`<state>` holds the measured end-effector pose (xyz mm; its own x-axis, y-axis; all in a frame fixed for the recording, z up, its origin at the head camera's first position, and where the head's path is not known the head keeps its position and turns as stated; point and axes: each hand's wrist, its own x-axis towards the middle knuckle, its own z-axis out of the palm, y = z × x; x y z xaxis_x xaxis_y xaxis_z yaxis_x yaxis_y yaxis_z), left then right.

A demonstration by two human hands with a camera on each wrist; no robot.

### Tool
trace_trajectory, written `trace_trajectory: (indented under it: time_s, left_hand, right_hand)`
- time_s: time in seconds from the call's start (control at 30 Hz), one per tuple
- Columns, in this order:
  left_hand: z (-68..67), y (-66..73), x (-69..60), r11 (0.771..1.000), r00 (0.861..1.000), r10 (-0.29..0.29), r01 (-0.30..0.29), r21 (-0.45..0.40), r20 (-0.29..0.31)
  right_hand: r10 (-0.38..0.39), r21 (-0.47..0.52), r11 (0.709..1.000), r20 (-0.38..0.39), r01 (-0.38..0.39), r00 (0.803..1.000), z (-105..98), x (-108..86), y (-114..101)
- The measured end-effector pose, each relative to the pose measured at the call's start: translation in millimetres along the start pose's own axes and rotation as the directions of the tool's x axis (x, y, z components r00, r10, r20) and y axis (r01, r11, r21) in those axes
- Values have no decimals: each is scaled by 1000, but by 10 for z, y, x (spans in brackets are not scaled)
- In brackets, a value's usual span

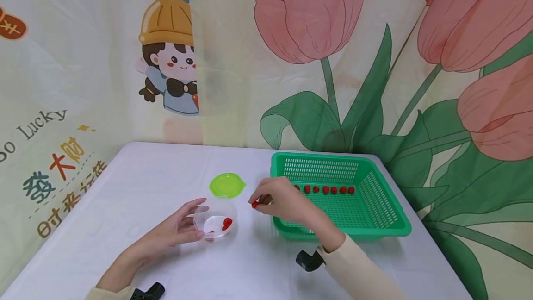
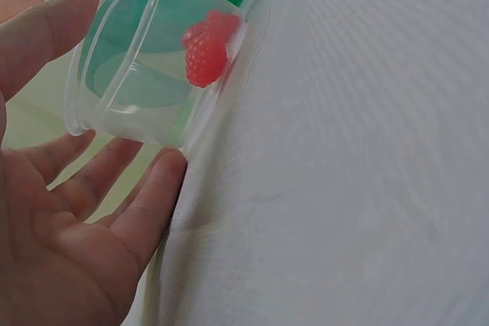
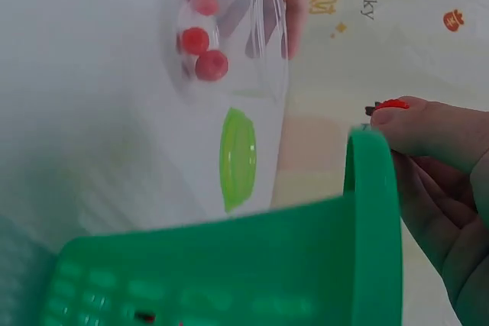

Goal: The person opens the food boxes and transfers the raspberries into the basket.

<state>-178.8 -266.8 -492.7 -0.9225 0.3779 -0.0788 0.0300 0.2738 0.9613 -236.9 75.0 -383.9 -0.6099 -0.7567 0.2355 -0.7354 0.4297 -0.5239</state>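
My left hand [image 1: 179, 228] holds a clear plastic cup [image 1: 214, 212] by its side, thumb and fingers on opposite sides. Several red raspberries [image 2: 206, 59] lie at the bottom of the cup, which stands on the white table. Between thumb and fingertips, my right hand [image 1: 281, 200] pinches another raspberry [image 3: 393, 104], just past the left rim of a green basket [image 1: 341, 231]. Inside that basket, a row of raspberries [image 1: 325, 190] runs along the far part of the floor; the right hand partly covers the row's left end.
Behind the cup a lime-green lid [image 1: 226, 185] lies flat on the white tablecloth [image 1: 166, 170]. The basket's raised walls stand below the right forearm. A printed curtain [image 1: 233, 59] hangs behind the table.
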Motion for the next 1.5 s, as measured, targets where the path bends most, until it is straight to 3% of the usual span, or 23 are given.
trace_trajectory:
  time_s: [0.2,0.37,0.6,0.77,1.0,1.5]
  left_hand:
    - [9,-10,9,999,999,-31,31,7,-11]
    - [16,-31,26,1000,999,-31,31,7,-12]
    - [9,-36,22,999,999,-32,32,8,-14]
    - [5,-30,19,999,999,-36,37,22,-17]
    - [17,-33,28,999,999,-32,32,17,-17]
    - [8,-59,44,999,1000,-24,25,38,-15]
  right_hand:
    - [29,-14,999,-121,-31,992,-218,-327,261]
    - [90,-16,995,-218,-96,972,-378,-576,476]
    - [134,-56,986,-270,-155,954,-481,-865,840]
    - [177,-63,978,-265,-200,948,-502,-997,1086]
    - [270,-72,954,-211,-291,939,-505,-1062,1259]
    - [293,-104,948,-80,-301,953,-400,-1047,1438]
